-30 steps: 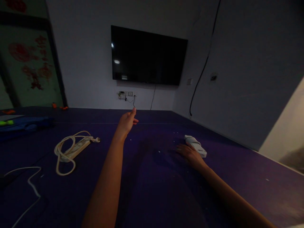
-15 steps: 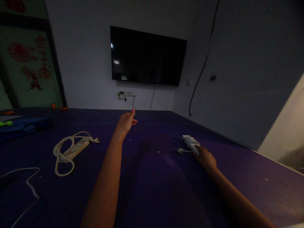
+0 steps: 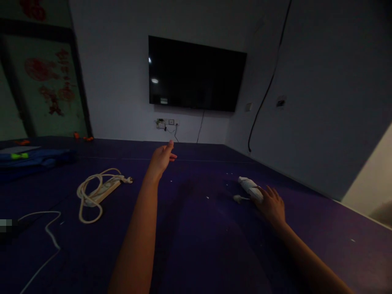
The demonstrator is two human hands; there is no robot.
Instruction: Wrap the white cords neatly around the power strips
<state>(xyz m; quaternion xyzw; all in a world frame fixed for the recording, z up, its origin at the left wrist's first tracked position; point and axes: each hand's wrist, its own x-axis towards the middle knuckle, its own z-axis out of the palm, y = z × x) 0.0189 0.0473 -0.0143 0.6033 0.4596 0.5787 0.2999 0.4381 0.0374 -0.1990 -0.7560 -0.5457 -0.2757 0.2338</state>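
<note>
My left hand (image 3: 162, 159) is held out above the purple surface, thumb raised and other fingers loosely stretched, with nothing in it. On the right, my right hand (image 3: 271, 206) is open, its fingers spread at the near end of a white power strip (image 3: 249, 187) wound tightly with its cord. Part of that end is hidden behind the hand, and whether they still touch I cannot tell. The strip's plug (image 3: 237, 199) lies to its left. Left of my left arm is another power strip (image 3: 107, 191), with its cord (image 3: 82, 191) loosely looped over it.
A thin white cable (image 3: 50, 234) curves across the purple surface (image 3: 199, 245) at lower left. Blue fabric (image 3: 45, 158) lies at far left, near orange objects (image 3: 88, 139). A television (image 3: 196, 75) hangs on the back wall, and a black cable (image 3: 260, 104) runs down the right wall.
My right hand has loosened from the wound power strip, its fingers lifting and spreading. My left hand keeps its pose. The whole scene has shifted slightly right in view.
</note>
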